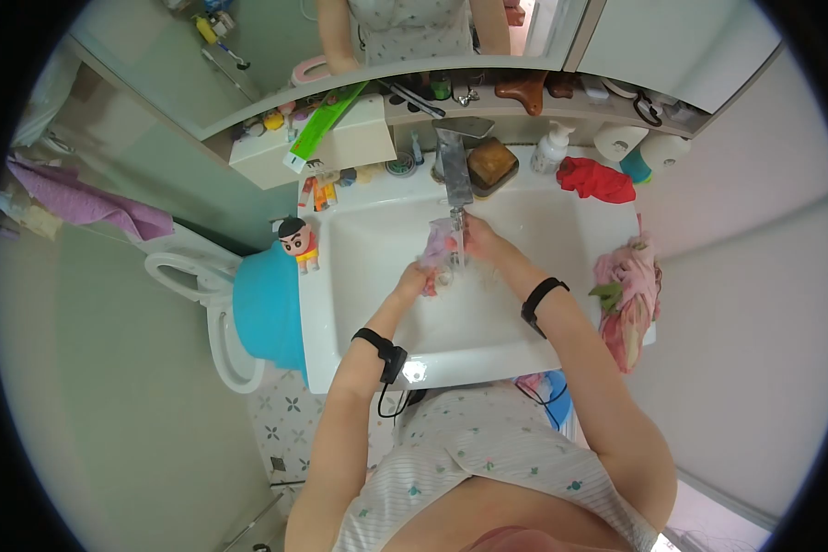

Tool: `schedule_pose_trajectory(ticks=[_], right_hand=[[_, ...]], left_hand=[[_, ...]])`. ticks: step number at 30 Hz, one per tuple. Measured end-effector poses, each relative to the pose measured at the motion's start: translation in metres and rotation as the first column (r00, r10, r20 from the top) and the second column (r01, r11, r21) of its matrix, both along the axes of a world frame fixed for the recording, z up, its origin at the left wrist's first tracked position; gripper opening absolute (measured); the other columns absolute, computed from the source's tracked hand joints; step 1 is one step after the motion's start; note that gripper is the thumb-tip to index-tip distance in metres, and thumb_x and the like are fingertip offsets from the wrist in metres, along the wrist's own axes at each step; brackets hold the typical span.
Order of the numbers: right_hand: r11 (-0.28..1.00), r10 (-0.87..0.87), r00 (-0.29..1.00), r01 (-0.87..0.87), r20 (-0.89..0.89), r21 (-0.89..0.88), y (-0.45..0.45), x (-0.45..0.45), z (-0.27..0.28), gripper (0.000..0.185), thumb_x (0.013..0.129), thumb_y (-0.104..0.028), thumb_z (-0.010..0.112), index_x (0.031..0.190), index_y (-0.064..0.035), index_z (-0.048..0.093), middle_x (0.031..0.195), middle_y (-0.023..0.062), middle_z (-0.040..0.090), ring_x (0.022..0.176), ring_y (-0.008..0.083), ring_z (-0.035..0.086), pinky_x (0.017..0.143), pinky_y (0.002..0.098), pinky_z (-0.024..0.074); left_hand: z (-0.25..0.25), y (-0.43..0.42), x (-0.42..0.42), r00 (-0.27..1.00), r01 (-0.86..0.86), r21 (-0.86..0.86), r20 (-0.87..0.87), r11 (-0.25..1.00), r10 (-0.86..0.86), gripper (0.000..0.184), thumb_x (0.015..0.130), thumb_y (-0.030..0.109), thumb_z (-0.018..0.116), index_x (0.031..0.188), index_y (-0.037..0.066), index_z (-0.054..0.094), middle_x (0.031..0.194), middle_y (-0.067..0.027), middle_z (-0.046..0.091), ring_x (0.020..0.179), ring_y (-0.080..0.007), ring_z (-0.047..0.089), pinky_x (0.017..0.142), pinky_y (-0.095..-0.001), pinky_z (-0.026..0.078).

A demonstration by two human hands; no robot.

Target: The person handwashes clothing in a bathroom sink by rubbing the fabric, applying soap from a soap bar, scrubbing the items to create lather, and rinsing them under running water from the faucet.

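A thin light-purple and pink cloth (pixel 438 239) is in the white sink (pixel 368 336), under the faucet (pixel 456 170), with water running down beside and over it. My left hand (pixel 418 279) is closed around the cloth's lower end, where some pale, wet folds show. My right hand (pixel 479 239) has its fingers curled at the cloth's upper right edge, in the stream just below the spout; part of its grip is hidden by the water.
On the sink's right rim lie pink clothes (pixel 627 294) and a red cloth (pixel 598 179). A pump bottle (pixel 552 147) and a brown soap block (pixel 493 164) stand behind the basin. At left are a cartoon figure (pixel 298 241), a blue basin (pixel 265 308) and a toilet (pixel 225 345).
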State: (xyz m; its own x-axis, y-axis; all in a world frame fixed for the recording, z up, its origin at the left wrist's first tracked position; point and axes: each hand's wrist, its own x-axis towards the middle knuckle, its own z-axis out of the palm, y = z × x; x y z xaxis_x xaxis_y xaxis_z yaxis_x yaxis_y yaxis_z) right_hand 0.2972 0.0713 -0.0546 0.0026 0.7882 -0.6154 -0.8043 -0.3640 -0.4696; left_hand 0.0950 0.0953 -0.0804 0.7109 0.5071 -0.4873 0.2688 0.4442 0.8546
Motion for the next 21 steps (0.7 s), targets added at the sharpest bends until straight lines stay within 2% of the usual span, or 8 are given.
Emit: schedule_pose_trajectory(ticks=[2, 3, 5, 10, 13, 16, 19, 21], right_hand=[[0.999, 0.034, 0.974, -0.024, 0.224, -0.046, -0.015, -0.002, -0.003, 0.03, 0.084, -0.029, 0.05, 0.1, -0.004, 0.052, 0.096, 0.016, 0.055, 0.081, 0.0308, 0.056, 0.07, 0.0414, 0.0483], [0.902, 0.404, 0.411, -0.328, 0.817, -0.281, -0.036, 0.003, -0.013, 0.035, 0.08, -0.029, 0.056, 0.103, -0.0038, 0.051, 0.102, 0.0189, 0.053, 0.086, 0.0343, 0.055, 0.072, 0.0433, 0.0476], [0.664, 0.454, -0.531, -0.335, 0.716, -0.669, -0.068, 0.012, -0.048, 0.046, 0.073, -0.03, 0.066, 0.106, -0.0032, 0.051, 0.107, 0.0215, 0.052, 0.093, 0.0369, 0.055, 0.075, 0.0445, 0.0469], [0.576, 0.48, -0.429, -0.504, 0.766, -0.643, -0.071, 0.005, -0.068, 0.044, 0.07, -0.031, 0.069, 0.102, -0.0027, 0.056, 0.105, 0.0173, 0.057, 0.096, 0.0309, 0.056, 0.075, 0.0411, 0.0467], [0.647, 0.624, 0.093, -0.618, 0.776, -0.446, -0.053, -0.012, -0.08, 0.036, 0.074, -0.028, 0.064, 0.099, -0.0031, 0.059, 0.101, 0.0145, 0.06, 0.094, 0.0259, 0.058, 0.074, 0.0377, 0.0464], [0.658, 0.645, 0.207, -0.639, 0.735, -0.398, -0.043, -0.028, -0.104, 0.039, 0.078, -0.029, 0.061, 0.113, -0.0125, 0.056, 0.113, 0.0142, 0.055, 0.107, 0.0256, 0.05, 0.085, 0.0396, 0.0422], [0.818, 0.434, -0.416, -0.188, 0.799, -0.543, -0.05, -0.05, -0.108, 0.048, 0.08, -0.028, 0.06, 0.121, -0.0067, 0.048, 0.12, 0.0182, 0.048, 0.109, 0.0341, 0.047, 0.087, 0.0442, 0.039], [0.823, 0.246, -0.6, -0.286, 0.761, -0.491, -0.053, -0.062, -0.099, 0.052, 0.079, -0.028, 0.06, 0.125, -0.0085, 0.045, 0.126, 0.0184, 0.042, 0.114, 0.0372, 0.042, 0.09, 0.048, 0.0354]], left_hand=[[-0.004, 0.009, -0.006, 0.993, -0.114, -0.101, -0.025, 0.988, 0.112, 0.023, 0.093, 0.024, 0.042, 0.088, 0.005, 0.054, 0.061, 0.0015, 0.045, 0.045, -0.0088, 0.039, 0.044, -0.0239, 0.039], [-0.01, 0.016, -0.01, 0.984, -0.171, -0.327, -0.018, 0.929, 0.175, 0.024, 0.094, 0.022, 0.039, 0.086, 0.005, 0.053, 0.061, 0.0014, 0.045, 0.044, -0.0085, 0.035, 0.042, -0.0231, 0.035], [-0.01, 0.022, -0.013, 0.97, -0.215, -0.533, -0.022, 0.818, 0.24, 0.025, 0.095, 0.021, 0.036, 0.085, 0.005, 0.052, 0.062, 0.0012, 0.045, 0.043, -0.0083, 0.031, 0.04, -0.0223, 0.032], [0.004, 0.026, -0.027, 0.873, -0.418, -0.638, -0.085, 0.647, 0.48, 0.026, 0.097, 0.024, 0.033, 0.092, 0.008, 0.052, 0.065, 0.0001, 0.048, 0.042, -0.0073, 0.027, 0.038, -0.0217, 0.025], [0.013, 0.031, -0.037, 0.847, -0.448, -0.606, -0.053, 0.657, 0.529, 0.026, 0.097, 0.026, 0.032, 0.096, 0.009, 0.052, 0.068, 0.0, 0.05, 0.043, -0.0076, 0.027, 0.039, -0.022, 0.025], [0.018, 0.033, -0.046, 0.84, -0.464, -0.579, -0.048, 0.67, 0.54, 0.025, 0.097, 0.027, 0.033, 0.099, 0.01, 0.052, 0.072, -0.0003, 0.052, 0.044, -0.0082, 0.029, 0.039, -0.0216, 0.025], [0.011, 0.03, -0.054, 0.849, -0.472, -0.561, -0.08, 0.68, 0.523, 0.025, 0.097, 0.026, 0.033, 0.102, 0.009, 0.051, 0.078, -0.0026, 0.054, 0.048, -0.0098, 0.033, 0.042, -0.0222, 0.03], [0.001, 0.027, -0.056, 0.841, -0.48, -0.588, -0.097, 0.652, 0.532, 0.025, 0.097, 0.026, 0.034, 0.103, 0.009, 0.05, 0.08, -0.0039, 0.055, 0.051, -0.0109, 0.037, 0.045, -0.0232, 0.033]])
